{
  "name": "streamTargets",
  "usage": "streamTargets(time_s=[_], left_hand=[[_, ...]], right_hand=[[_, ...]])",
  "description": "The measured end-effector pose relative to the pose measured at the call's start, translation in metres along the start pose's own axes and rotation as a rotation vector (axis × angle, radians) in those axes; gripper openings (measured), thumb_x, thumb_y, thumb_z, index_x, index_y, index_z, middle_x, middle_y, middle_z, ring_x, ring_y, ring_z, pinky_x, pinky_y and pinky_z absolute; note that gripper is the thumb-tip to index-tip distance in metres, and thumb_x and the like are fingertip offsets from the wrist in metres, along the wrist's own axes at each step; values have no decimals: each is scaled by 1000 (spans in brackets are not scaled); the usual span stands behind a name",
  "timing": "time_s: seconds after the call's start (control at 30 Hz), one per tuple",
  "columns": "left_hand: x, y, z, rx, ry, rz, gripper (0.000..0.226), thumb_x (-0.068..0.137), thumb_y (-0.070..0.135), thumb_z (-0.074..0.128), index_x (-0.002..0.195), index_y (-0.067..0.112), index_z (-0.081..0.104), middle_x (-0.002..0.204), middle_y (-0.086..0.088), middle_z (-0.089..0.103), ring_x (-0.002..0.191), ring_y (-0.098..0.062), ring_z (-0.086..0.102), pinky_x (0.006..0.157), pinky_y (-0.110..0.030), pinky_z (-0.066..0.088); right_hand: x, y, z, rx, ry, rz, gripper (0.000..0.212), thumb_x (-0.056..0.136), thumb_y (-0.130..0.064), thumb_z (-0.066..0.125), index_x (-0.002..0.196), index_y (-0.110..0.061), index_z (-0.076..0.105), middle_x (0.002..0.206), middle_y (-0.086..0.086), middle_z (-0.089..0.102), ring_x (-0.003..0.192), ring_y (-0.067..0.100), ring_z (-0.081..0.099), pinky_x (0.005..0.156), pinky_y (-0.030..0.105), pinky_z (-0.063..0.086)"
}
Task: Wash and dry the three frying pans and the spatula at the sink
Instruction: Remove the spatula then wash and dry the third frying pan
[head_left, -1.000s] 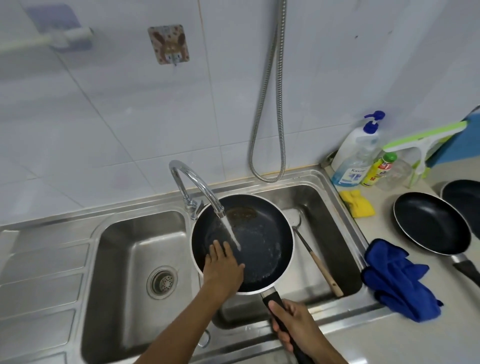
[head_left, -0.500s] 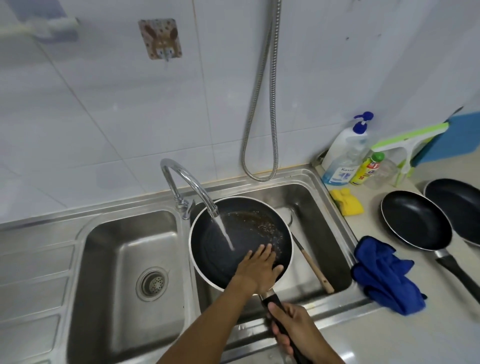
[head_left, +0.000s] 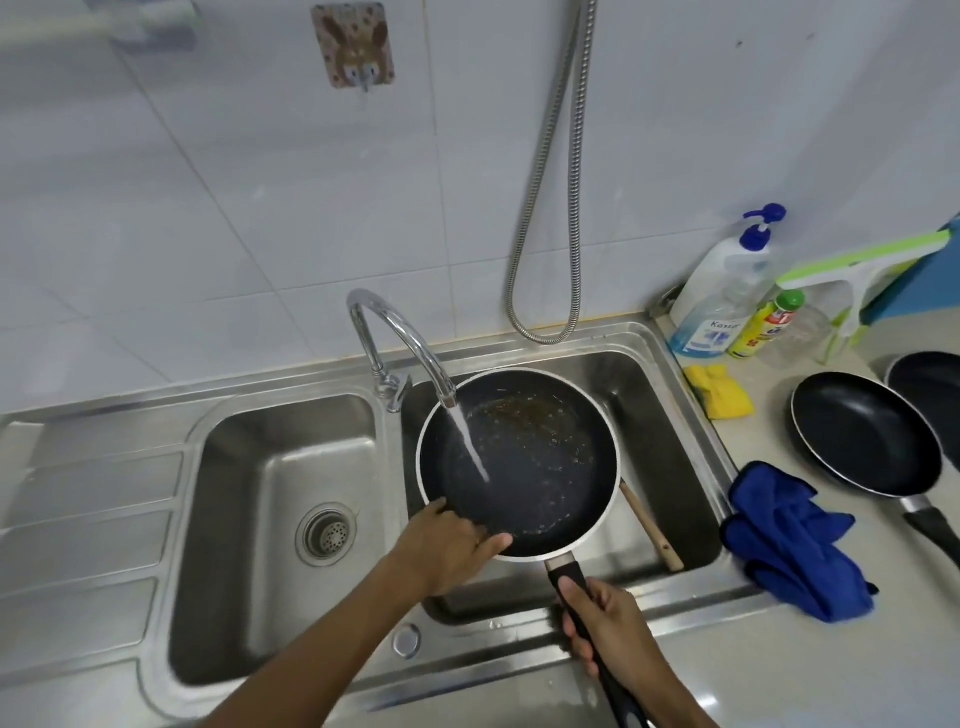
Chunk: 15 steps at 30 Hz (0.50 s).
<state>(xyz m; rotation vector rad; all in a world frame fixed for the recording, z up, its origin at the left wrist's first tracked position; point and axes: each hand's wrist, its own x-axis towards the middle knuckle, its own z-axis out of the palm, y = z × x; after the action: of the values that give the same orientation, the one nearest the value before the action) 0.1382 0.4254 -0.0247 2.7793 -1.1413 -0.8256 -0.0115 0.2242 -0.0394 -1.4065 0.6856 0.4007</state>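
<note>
Our right hand grips the black handle of the round black frying pan with the silver rim and holds it over the right bowl of the shiny steel sink. Our left hand lies flat, fingers straight, inside the pan at the edge nearest us. Water from the curved silver tap falls into the pan. Brown bits stick to its far side. The spatula with the wooden handle lies in that sink bowl, partly under the pan. A second black frying pan and a third black frying pan sit right of the sink, beside a crumpled blue cloth.
</note>
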Motion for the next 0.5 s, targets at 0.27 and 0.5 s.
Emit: streamTargets(time_s=[0.27,0.5], left_hand=[[11,5,23,147,7,-63,86,100,65,-3,147,16,48,153,-8,50,147,-26,40,123,-52,24],[23,70,28,-218,68,22,72,102,67,14,124,14,58,130,-10,66,117,-34,63,102,-46,48]], right_hand=[[4,-1,-25,-109,36,-61,43,93,-43,66,65,-12,57,59,18,55,40,23,42,42,27,36],[9,-5,-20,-134,48,-41,46,93,-46,66,64,-12,55,56,17,54,42,23,43,42,28,36]])
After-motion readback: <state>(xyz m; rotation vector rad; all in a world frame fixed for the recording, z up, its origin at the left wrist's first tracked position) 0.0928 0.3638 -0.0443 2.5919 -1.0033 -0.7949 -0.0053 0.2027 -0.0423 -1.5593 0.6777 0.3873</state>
